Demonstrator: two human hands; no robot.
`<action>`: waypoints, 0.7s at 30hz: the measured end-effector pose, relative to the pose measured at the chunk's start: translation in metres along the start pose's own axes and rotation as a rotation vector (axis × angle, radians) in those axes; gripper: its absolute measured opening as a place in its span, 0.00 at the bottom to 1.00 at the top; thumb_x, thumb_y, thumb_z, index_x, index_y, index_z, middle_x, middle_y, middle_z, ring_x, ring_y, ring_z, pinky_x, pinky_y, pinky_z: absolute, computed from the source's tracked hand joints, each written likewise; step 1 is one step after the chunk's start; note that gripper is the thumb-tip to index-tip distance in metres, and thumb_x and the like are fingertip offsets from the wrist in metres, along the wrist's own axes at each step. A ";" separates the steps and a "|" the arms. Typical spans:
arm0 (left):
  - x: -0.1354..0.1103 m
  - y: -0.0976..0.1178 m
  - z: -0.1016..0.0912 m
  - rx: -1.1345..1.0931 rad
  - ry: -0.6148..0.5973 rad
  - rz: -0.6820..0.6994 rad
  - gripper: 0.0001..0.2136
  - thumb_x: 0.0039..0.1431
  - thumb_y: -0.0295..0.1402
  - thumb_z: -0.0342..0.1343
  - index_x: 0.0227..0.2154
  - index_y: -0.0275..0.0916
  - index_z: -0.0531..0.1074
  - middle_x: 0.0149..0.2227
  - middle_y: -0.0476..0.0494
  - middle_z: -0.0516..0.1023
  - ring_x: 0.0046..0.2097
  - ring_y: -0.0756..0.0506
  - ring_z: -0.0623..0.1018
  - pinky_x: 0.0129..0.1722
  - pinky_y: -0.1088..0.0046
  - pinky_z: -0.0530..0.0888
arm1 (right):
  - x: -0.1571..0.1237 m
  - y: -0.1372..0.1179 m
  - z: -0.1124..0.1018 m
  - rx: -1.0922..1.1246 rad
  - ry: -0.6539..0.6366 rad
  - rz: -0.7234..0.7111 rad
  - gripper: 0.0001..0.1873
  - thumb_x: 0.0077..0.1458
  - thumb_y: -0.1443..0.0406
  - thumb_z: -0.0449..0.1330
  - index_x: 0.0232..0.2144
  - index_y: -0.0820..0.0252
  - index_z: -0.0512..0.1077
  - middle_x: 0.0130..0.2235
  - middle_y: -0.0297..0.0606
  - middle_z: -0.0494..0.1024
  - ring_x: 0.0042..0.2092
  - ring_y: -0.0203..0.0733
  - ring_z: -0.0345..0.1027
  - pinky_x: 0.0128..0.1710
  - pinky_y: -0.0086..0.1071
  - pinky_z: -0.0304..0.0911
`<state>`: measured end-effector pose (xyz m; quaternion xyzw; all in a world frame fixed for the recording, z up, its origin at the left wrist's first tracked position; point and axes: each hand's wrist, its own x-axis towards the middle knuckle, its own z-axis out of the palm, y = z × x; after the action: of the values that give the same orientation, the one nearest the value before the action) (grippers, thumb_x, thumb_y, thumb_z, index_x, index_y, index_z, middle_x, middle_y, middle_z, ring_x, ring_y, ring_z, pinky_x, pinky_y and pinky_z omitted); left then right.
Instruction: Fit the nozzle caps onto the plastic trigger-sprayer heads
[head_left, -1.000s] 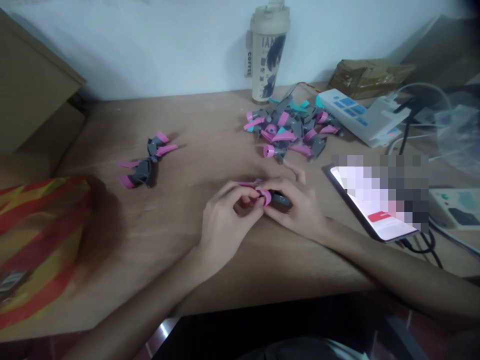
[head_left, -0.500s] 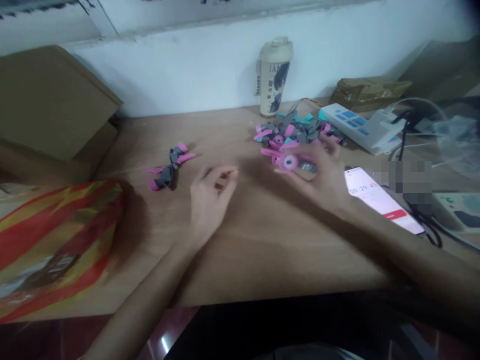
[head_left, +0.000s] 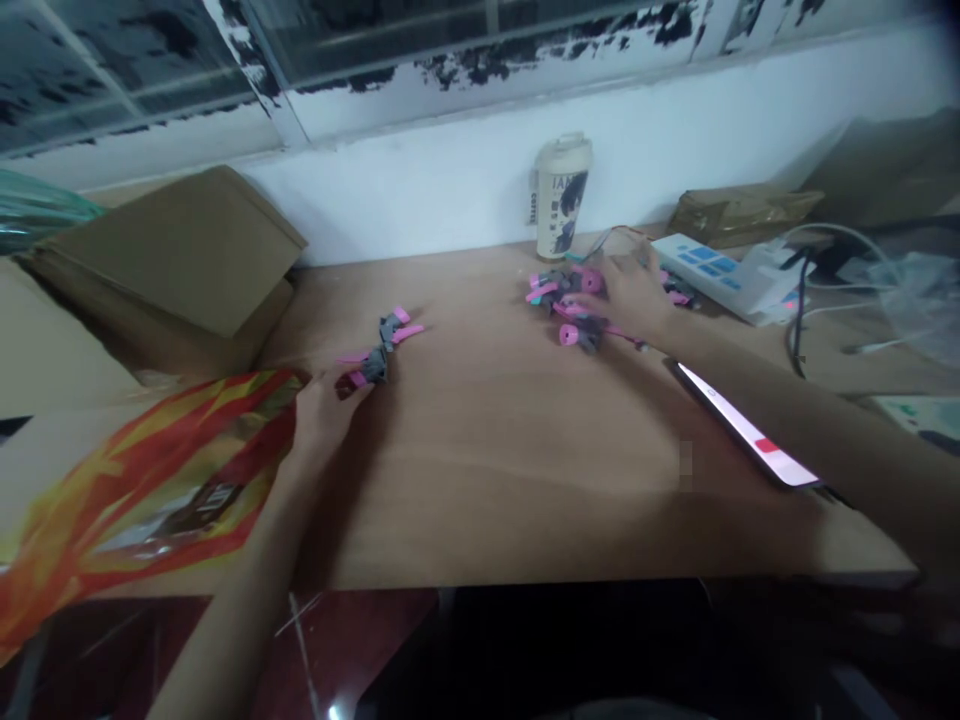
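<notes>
At the left, two grey-and-pink plastic pieces lie on the wooden table. My left hand (head_left: 324, 412) has its thumb and fingers closed around the pink end of the nearer plastic piece (head_left: 375, 366). The farther plastic piece (head_left: 395, 327) lies just beyond it, nearly touching. My right hand (head_left: 634, 290) reaches into a pile of similar grey, pink and teal pieces (head_left: 553, 288); its fingertips are largely hidden there. In front of that pile sits another grey-and-pink piece (head_left: 585, 333), near my right wrist.
A lit phone (head_left: 742, 425) lies under my right forearm. Behind the pile stand a cream coffee cup (head_left: 562, 200) and a white power strip (head_left: 709, 262) with cables. A red-and-yellow plastic bag (head_left: 187, 480) and an open cardboard box (head_left: 187, 250) occupy the left.
My left hand has moved left onto the nearer plastic piece. My right hand, which held a pink-and-grey piece, has gone back into the pile. The whole view has shifted.
</notes>
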<state>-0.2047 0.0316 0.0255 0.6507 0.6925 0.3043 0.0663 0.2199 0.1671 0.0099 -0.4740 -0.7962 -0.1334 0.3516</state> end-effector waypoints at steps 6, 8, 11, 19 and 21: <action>-0.014 0.044 0.003 -0.070 -0.017 -0.024 0.15 0.52 0.38 0.59 0.43 0.39 0.72 0.39 0.44 0.78 0.36 0.43 0.78 0.37 0.66 0.74 | -0.013 -0.032 -0.025 0.025 0.019 -0.044 0.29 0.50 0.46 0.57 0.49 0.56 0.67 0.47 0.45 0.75 0.50 0.55 0.67 0.57 0.62 0.41; -0.021 0.066 0.008 -0.121 -0.048 -0.006 0.15 0.51 0.39 0.60 0.41 0.39 0.74 0.36 0.43 0.79 0.34 0.44 0.79 0.35 0.66 0.76 | -0.023 -0.060 -0.042 0.079 -0.033 -0.101 0.31 0.49 0.45 0.57 0.51 0.54 0.66 0.50 0.45 0.74 0.52 0.55 0.65 0.57 0.60 0.43; -0.035 0.100 0.021 -0.249 -0.162 0.055 0.13 0.50 0.41 0.61 0.36 0.40 0.75 0.32 0.44 0.80 0.33 0.44 0.79 0.33 0.67 0.77 | -0.044 -0.108 -0.061 0.179 -0.164 -0.246 0.36 0.50 0.44 0.56 0.54 0.58 0.62 0.54 0.47 0.70 0.55 0.55 0.63 0.59 0.59 0.40; -0.066 0.157 0.070 -0.586 -0.376 0.166 0.12 0.52 0.39 0.60 0.37 0.40 0.72 0.37 0.46 0.79 0.39 0.47 0.79 0.44 0.68 0.75 | -0.086 -0.137 -0.055 0.439 -0.153 -0.194 0.14 0.58 0.61 0.55 0.46 0.58 0.68 0.39 0.36 0.79 0.42 0.39 0.72 0.61 0.49 0.43; -0.066 0.159 0.077 -0.640 -0.398 0.164 0.12 0.53 0.39 0.59 0.38 0.39 0.72 0.38 0.45 0.79 0.40 0.47 0.79 0.45 0.67 0.74 | -0.090 -0.129 -0.052 0.455 -0.131 -0.170 0.13 0.57 0.63 0.56 0.46 0.56 0.69 0.39 0.35 0.79 0.42 0.38 0.72 0.60 0.48 0.44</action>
<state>-0.0209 -0.0096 0.0239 0.6967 0.4817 0.3772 0.3746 0.1601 0.0129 0.0011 -0.3216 -0.8638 0.0512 0.3844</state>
